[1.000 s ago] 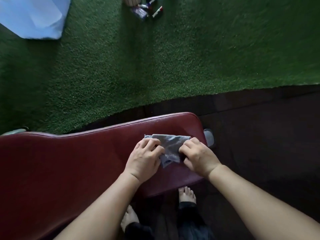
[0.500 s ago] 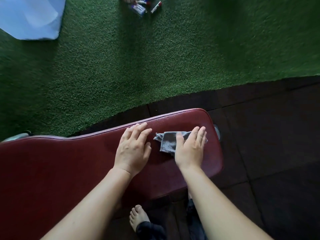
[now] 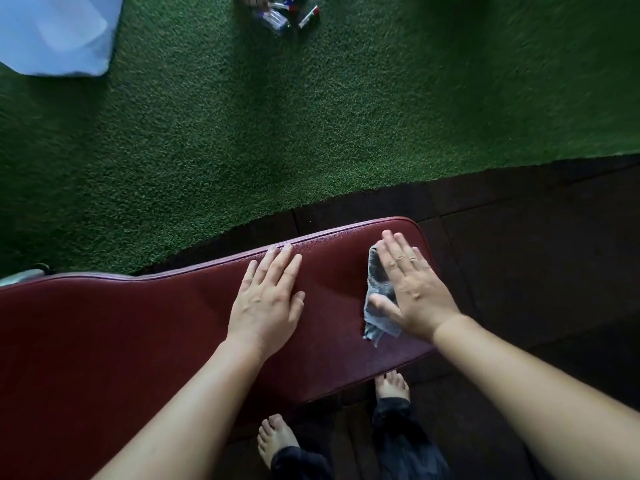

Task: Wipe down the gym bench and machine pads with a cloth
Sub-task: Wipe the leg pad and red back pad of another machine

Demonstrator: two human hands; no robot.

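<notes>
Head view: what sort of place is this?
Probably a gym: a padded dark-red bench, green artificial turf and dark floor tiles that look like rubber.

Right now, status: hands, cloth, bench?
Left hand flat on bench pad. Right hand flat, pressing grey cloth near pad's right end. Nothing else on pad.

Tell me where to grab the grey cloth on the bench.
Pinch the cloth at its loose lower corner, coming from the near edge of the bench: that corner pokes out below the flat right hand, which covers most of it.
</notes>
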